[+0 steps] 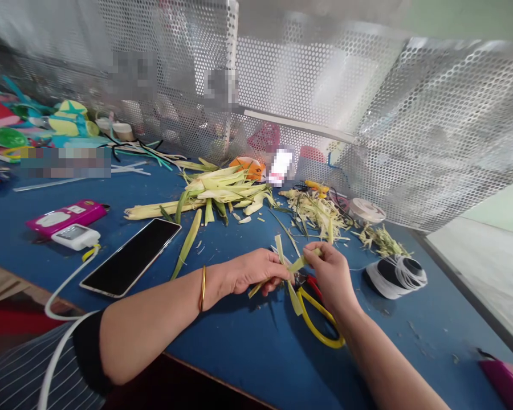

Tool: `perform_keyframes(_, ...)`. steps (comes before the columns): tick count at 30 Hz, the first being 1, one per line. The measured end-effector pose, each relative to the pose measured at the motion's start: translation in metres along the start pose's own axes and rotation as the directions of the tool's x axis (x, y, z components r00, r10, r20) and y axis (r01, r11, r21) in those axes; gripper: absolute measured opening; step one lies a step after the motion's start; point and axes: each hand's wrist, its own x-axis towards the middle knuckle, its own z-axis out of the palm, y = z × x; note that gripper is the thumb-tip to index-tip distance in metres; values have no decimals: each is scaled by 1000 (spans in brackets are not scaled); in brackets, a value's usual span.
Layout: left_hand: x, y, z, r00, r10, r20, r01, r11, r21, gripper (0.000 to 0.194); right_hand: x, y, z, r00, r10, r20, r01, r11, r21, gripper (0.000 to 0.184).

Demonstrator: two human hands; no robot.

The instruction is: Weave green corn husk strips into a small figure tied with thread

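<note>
My left hand is closed, pinching several pale green leaf strips that cross one another at its fingertips. With thumb and finger, my right hand grips the end of one strip, which runs between the two hands. Under the strips on the blue table lies a pair of scissors with yellow and red handles, partly covered by the right hand. Beyond the hands is a pile of pale green leaves and stalks. A heap of thin shredded strips sits farther right.
A dark phone and a magenta box lie to the left, near a white cable. On the right stand a spool of white thread and a tape roll. A perforated metal screen borders the table's back.
</note>
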Motion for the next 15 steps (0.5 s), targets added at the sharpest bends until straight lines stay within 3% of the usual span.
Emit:
perform_keyframes(2, -2, 0, 1, 999, -22, 31, 21, 999, 32, 27, 2, -6, -5, 983, -185, -16, 179, 965, -194, 26)
perform_keyframes(4, -4, 1, 2, 998, -23, 51, 21, 999, 44, 33, 0, -14, -6, 947, -301, 113, 321, 906, -276, 22)
perform_keyframes(5, -5, 1, 3, 998, -25, 52, 23, 999, 41, 36, -2, -17, -5, 935, -288, 208, 336, 908, -250, 22)
perform_keyframes(6, -5, 1, 3, 998, -30, 52, 28, 999, 40, 39, -5, -19, -3, 932, -226, 283, 287, 938, -195, 26)
perform_keyframes(8, -5, 1, 4, 998, -44, 55, 41, 998, 45, 43, -11, -21, 3, 925, -27, 380, 50, 997, -51, 33)
perform_keyframes(10, -4, 2, 4, 998, -46, 48, 42, 996, 73, 42, -16, -20, 8, 909, 130, 396, -172, 982, 72, 37)
perform_keyframes(11, -4, 2, 4, 999, -36, 40, 32, 995, 91, 40, -18, -19, 10, 911, 168, 378, -225, 968, 114, 38)
perform_keyframes(15, -5, 4, 6, 1000, 3, 13, -5, 986, 165, 36, -18, -14, 11, 961, 157, 229, -194, 969, 152, 36)
